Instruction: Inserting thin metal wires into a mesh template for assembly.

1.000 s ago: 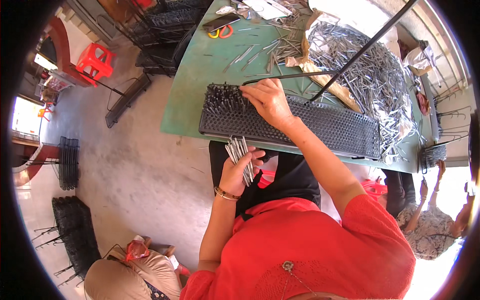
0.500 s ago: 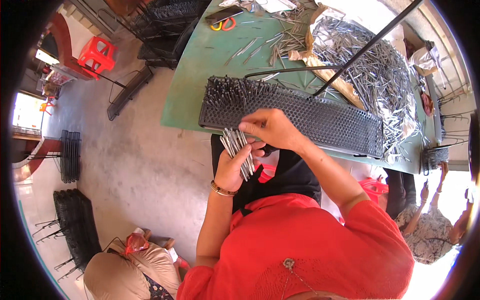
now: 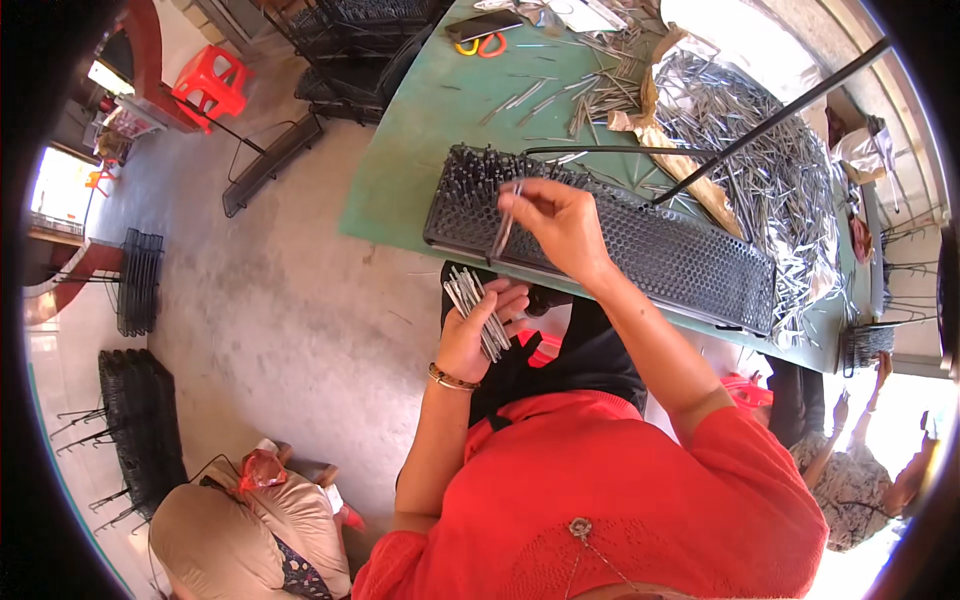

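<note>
Head view: right hand (image 3: 562,222) is pinched shut on a single thin metal pin (image 3: 503,224), held w/ the tip angled down over the left part of the black perforated tray (image 3: 640,245). Left hand (image 3: 478,328) is closed round a bundle of pins (image 3: 476,308), kept just below and a bit left of the pinch, off the table edge, above the lap. A bracelet (image 3: 450,379) is seen on that wrist.

Progress, judged from how things lie: only the far-left end of the tray, right beside the pinch, looks filled w/ upright pins (image 3: 470,180). Everything to the right of the pinching fingers looks like bare holes, so most of the tray seems left to do, maybe a small fraction done. Can't tell exactly how many rows are in, too small.

Supply isn't short: a big heap of loose pins (image 3: 770,170) is piled beyond the tray, up and right of the grip, on the green table (image 3: 420,140), w/ scattered ones further up. A long dark rod (image 3: 770,125) is laid across the heap. Orange-handled scissors (image 3: 478,45) are lying well beyond the grip at the far table edge.
</note>
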`<action>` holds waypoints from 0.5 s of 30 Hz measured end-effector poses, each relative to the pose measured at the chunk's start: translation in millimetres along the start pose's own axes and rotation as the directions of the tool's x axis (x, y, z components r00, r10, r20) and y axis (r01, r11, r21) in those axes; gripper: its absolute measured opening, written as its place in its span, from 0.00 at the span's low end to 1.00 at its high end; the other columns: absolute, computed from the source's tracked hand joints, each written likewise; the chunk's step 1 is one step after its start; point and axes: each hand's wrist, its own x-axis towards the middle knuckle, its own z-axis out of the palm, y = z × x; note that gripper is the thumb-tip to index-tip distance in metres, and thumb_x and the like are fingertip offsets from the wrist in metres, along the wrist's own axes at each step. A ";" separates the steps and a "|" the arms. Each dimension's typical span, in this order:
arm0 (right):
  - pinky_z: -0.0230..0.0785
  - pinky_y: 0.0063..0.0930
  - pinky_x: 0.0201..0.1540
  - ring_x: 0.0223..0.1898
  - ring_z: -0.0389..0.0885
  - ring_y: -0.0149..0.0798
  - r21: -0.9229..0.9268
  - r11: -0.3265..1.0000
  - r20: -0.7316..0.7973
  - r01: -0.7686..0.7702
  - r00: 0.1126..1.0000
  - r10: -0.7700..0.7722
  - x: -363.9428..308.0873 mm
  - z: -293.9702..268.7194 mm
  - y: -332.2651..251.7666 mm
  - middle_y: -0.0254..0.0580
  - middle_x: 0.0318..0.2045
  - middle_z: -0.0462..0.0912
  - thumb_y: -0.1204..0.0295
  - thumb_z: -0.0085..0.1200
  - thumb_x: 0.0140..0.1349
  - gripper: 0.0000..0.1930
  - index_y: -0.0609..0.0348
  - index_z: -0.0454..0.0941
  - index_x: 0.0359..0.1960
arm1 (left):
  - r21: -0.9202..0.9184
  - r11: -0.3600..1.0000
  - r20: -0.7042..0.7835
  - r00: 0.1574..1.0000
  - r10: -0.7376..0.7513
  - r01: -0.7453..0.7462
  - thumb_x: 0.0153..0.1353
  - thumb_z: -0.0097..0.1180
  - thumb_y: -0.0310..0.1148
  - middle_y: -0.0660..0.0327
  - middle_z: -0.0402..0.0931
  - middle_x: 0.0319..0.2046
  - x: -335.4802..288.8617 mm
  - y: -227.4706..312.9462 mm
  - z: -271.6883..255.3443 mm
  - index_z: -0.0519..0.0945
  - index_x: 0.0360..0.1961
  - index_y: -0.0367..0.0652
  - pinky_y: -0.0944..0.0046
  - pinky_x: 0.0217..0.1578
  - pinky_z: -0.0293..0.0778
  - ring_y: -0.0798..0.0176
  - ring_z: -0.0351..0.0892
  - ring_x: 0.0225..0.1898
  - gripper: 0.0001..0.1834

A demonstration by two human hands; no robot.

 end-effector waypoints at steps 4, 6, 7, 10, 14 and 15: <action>0.68 0.19 0.32 0.27 0.73 0.22 -0.092 0.982 -0.165 0.165 0.970 -0.179 22.5 9.4 4.2 0.33 0.27 0.81 0.73 0.59 0.59 0.11 0.62 0.79 0.43 | 0.043 0.998 -0.011 0.999 -0.038 0.039 0.65 0.50 0.33 0.47 0.75 0.50 -0.9 1.1 -2.7 0.69 0.55 0.36 0.60 0.44 0.78 0.58 0.78 0.47 0.19; 0.68 0.20 0.32 0.27 0.73 0.23 -0.245 0.933 -0.185 0.264 0.932 -0.312 27.9 9.9 8.1 0.33 0.27 0.81 0.73 0.60 0.58 0.11 0.61 0.79 0.42 | 0.062 0.997 -0.002 0.999 -0.049 0.049 0.65 0.49 0.32 0.48 0.75 0.50 -0.5 -0.6 -2.9 0.69 0.55 0.36 0.60 0.44 0.79 0.59 0.79 0.46 0.19; 0.68 0.20 0.32 0.27 0.73 0.23 -0.247 0.933 -0.184 0.264 0.932 -0.312 28.9 10.8 9.6 0.33 0.27 0.81 0.73 0.60 0.58 0.11 0.61 0.79 0.42 | 0.060 0.996 0.004 0.998 -0.060 0.060 0.65 0.49 0.32 0.48 0.75 0.49 -0.2 -2.9 -3.4 0.69 0.55 0.36 0.60 0.43 0.79 0.59 0.79 0.45 0.19; 0.69 0.21 0.32 0.27 0.75 0.25 -0.244 0.927 -0.199 0.284 0.921 -0.335 30.5 12.4 13.1 0.36 0.26 0.80 0.73 0.60 0.58 0.11 0.60 0.79 0.42 | 0.044 0.995 0.010 0.996 -0.093 0.093 0.65 0.49 0.30 0.48 0.76 0.48 0.9 -7.0 -0.3 0.68 0.55 0.35 0.60 0.43 0.79 0.59 0.79 0.44 0.18; 0.70 0.22 0.34 0.28 0.77 0.27 -0.333 0.879 -0.192 0.342 0.888 -0.419 30.2 11.1 17.1 0.40 0.28 0.82 0.74 0.61 0.57 0.11 0.60 0.79 0.42 | 0.023 0.994 0.057 0.992 -0.110 0.109 0.64 0.47 0.28 0.47 0.76 0.47 1.8 -9.9 3.0 0.67 0.55 0.33 0.60 0.42 0.79 0.58 0.79 0.44 0.19; 0.71 0.23 0.34 0.29 0.78 0.28 -0.348 0.862 -0.183 0.368 0.875 -0.448 29.5 10.4 17.5 0.42 0.29 0.83 0.74 0.61 0.57 0.11 0.60 0.79 0.42 | 0.022 0.994 0.059 0.992 -0.110 0.109 0.64 0.47 0.28 0.47 0.76 0.47 2.4 -9.7 4.1 0.67 0.55 0.33 0.60 0.42 0.79 0.58 0.79 0.44 0.19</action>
